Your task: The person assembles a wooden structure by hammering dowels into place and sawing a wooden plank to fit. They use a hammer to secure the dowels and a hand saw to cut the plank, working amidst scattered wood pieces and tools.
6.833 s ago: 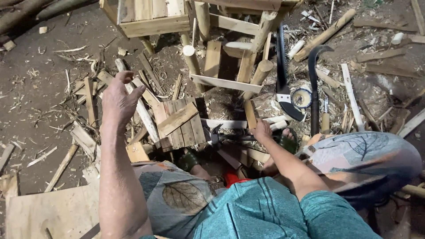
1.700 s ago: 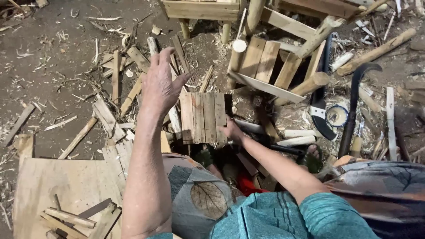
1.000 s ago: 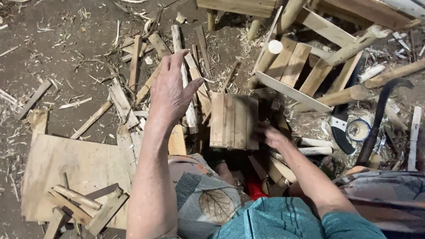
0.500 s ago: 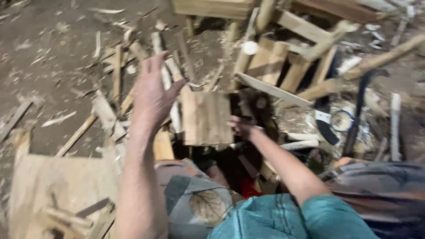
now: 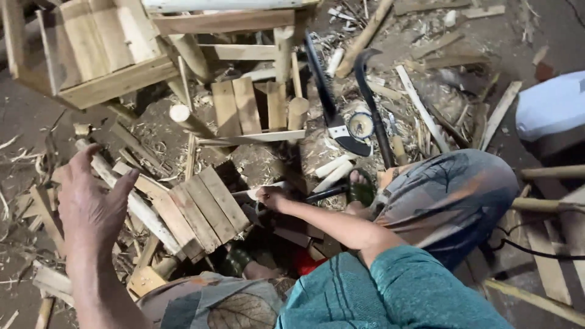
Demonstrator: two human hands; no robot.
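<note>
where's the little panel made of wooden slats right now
In the head view the slatted panel lies tilted on the ground left of centre, between the raised open left hand and the right hand, which is at its right edge.

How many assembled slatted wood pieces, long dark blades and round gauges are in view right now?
Slatted wooden panels: 2, one by the left hand at, one leaning at
Slatted wooden crate: 1
Long dark blades: 2
Round gauge: 1
Total: 6
</note>
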